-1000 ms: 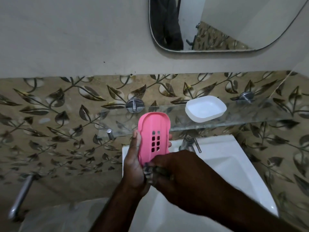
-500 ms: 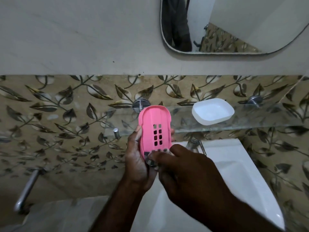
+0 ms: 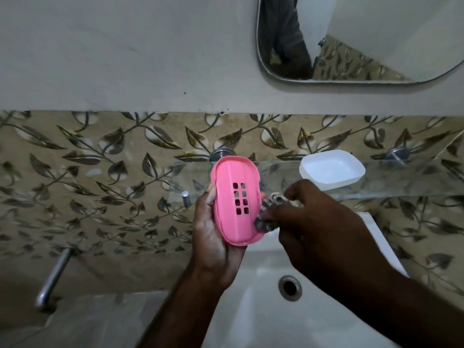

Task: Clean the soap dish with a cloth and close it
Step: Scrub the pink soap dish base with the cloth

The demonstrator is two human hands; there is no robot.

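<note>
Head view: in the middle of the frame my left hand (image 3: 213, 242) holds the pink dish (image 3: 234, 200) on end above the basin (image 3: 251, 317). The thumb lies along its left edge and the other fingers wrap behind it, one tip showing at the right rim. The slotted face is turned toward me.

Just right of it, my right hand (image 3: 316, 222) has its fingers (image 3: 296, 190) curled round a bunched cloth (image 3: 266, 223), which touches the dish's lower right rim.

The white half (image 3: 331, 169) sits at the upper right on the glass shelf (image 3: 401, 177), well apart from the pink piece.

I judge the dish to be thin moulded plastic: light, stiff enough to wipe against, but likely to flex if squeezed hard and slick if damp. Gripping across the two long edges, as my left hand does, seems the safest hold and leaves the face free for wiping. The cloth is soft and could snag in the slots.

To close the dish, I would take the white half by its sides and lift it gently off the glass.
</note>
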